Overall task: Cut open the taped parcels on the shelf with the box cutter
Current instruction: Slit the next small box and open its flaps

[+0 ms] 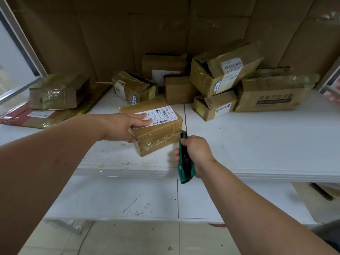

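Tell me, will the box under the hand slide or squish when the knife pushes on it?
The taped parcel probably keeps its shape: its cardboard edges look square. Its glossy tape and the smooth white shelf suggest it could slide, which may be why the left hand presses on top. The right hand grips the box cutter.

Two bare arms come in from the bottom. No sleeves cover them up to where the view ends. The left hand (121,126) and right hand (196,153) have no gloves, rings or watch.

white shelf (257,144), taped parcels (158,129) lying on it
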